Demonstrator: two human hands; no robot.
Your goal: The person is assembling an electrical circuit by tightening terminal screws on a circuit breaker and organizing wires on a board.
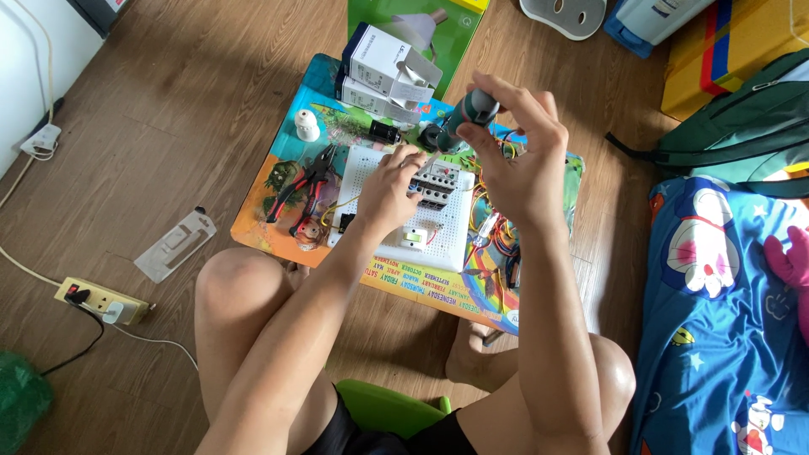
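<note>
**Screwdriver on the breaker block, wiring partly run**

Seated low over a small colourful picture-printed table [278, 202]. On it, a white perforated plastic mounting board [451, 232] carrying a grey-and-white block of circuit breakers [436, 184] near its upper middle and a small white switch with a green marking [414, 238] below.

Right hand [518, 156] wrapped shut around the dark green-grey handle of a screwdriver [468, 114], shaft angled down toward the top of the breaker block; tip hidden behind the fingers. Left hand [389, 192] pressed flat-ish on the board just beside the breakers, fingers curled at their edge, steadying; whether pinching anything, impossible to tell.

Done, by the look of it: breakers and switch mounted, yellow and red wires [493, 227] already trailing off the board's right side. Left: terminal fastening apparently in progress, loose wire ends not tidied. Red-and-black-handled pliers [305, 187] idle at the left, white boxes [383, 72] stacked beyond, a white power strip [101, 299] on the wooden floor.
</note>
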